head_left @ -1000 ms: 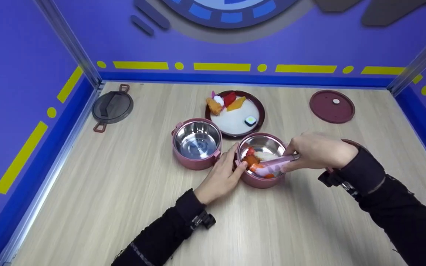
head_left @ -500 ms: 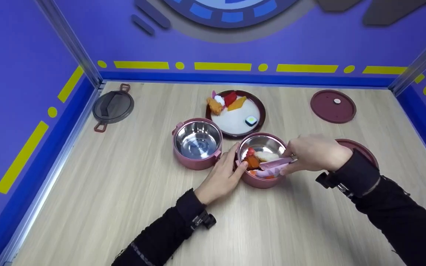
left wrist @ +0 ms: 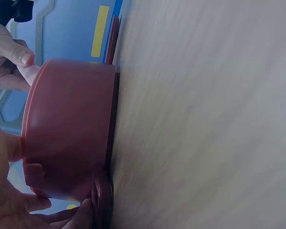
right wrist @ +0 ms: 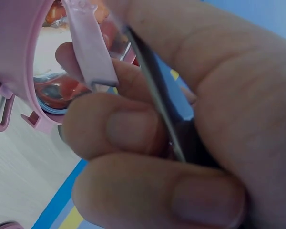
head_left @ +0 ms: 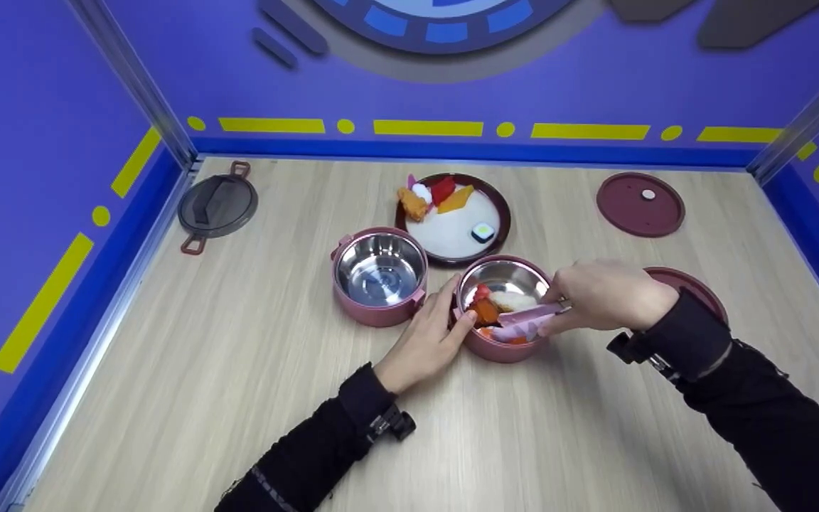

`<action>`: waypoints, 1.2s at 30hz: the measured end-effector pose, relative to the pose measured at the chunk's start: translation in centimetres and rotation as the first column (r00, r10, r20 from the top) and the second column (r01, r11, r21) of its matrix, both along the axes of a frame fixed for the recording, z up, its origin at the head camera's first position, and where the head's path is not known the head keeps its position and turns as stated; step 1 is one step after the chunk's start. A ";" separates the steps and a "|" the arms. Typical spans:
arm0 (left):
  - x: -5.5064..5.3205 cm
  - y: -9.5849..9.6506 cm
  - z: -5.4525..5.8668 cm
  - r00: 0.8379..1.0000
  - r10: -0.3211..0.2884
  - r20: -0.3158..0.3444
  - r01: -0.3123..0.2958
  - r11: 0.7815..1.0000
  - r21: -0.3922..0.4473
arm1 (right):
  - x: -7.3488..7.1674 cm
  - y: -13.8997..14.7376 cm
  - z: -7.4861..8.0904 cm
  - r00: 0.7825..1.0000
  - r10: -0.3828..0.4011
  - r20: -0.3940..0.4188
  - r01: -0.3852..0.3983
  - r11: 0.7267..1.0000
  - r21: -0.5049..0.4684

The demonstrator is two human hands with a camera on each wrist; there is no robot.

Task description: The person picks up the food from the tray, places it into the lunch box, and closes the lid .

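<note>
In the head view, my right hand (head_left: 605, 295) grips pink tongs (head_left: 534, 313) with their tips down inside the right pink steel-lined pot (head_left: 500, 352). The right wrist view shows the tongs' pink arm (right wrist: 90, 45) and dark metal part between thumb and fingers. Several pieces of play food lie in this pot, among them a brown piece (head_left: 484, 311) and a white piece (head_left: 512, 301). My left hand (head_left: 420, 348) holds the pot's left side, its thumb over the rim and its fingers along the outer wall beside the handle (left wrist: 102, 198).
A second pink pot (head_left: 374, 316), bare inside, stands to the left. Behind it a dark-rimmed plate (head_left: 445, 238) holds several play foods, including a sushi roll (head_left: 483, 232). Maroon lids (head_left: 637, 210) lie at right, one partly behind my right wrist. A grey handled lid (head_left: 217, 206) lies far left.
The tongs' arms have spread apart, and an orange piece formerly at their tips now sits lower in the pot. My right hand has shifted slightly left; my left stays put.
</note>
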State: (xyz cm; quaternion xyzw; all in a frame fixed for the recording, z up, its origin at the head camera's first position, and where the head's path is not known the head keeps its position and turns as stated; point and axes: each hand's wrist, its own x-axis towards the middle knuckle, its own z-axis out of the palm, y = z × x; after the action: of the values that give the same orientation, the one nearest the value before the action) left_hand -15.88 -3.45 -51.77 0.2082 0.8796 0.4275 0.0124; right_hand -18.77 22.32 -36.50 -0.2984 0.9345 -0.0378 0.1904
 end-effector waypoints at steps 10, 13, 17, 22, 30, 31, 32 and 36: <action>0.2 0.1 1.2 0.998 0.001 0.058 0.001 0.999 -0.032 | 0.1 0.2 -0.3 1.000 -0.004 -0.003 0.004 1.000 -0.005; 0.2 0.1 1.2 0.998 0.001 0.057 0.001 0.999 -0.034 | 0.1 0.2 -0.3 1.000 -0.005 -0.003 0.005 1.000 -0.007; 0.1 0.0 1.0 0.999 -0.001 0.049 0.002 1.000 -0.016 | 0.1 0.2 -0.3 1.000 -0.002 -0.003 0.002 1.000 -0.005; -0.7 0.2 -1.4 1.000 0.005 0.000 -0.005 1.000 0.026 | 0.1 0.3 -0.3 1.000 -0.005 -0.007 0.005 1.000 -0.003; -0.2 0.1 0.1 1.000 0.001 0.029 -0.001 1.000 -0.009 | 0.1 0.3 -0.4 1.000 -0.003 -0.010 0.003 1.000 -0.006; -0.1 0.1 0.4 1.000 0.002 0.031 -0.002 1.000 -0.016 | 0.1 0.3 -0.4 1.000 -0.005 -0.009 0.005 1.000 -0.004; 0.2 0.0 1.1 0.999 -0.002 0.049 0.003 1.000 -0.015 | 0.1 0.3 -0.4 1.000 -0.007 -0.008 0.007 1.000 -0.001; 0.2 0.0 0.9 0.999 -0.004 0.033 0.004 1.000 -0.004 | 0.1 0.4 -0.5 1.000 0.000 -0.011 0.000 1.000 -0.003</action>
State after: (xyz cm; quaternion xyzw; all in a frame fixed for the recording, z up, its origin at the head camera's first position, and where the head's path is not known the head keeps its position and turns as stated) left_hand -15.68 -3.45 -50.83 0.2028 0.8798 0.4290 0.0283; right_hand -18.66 22.75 -36.98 -0.2988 0.9355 -0.0374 0.1848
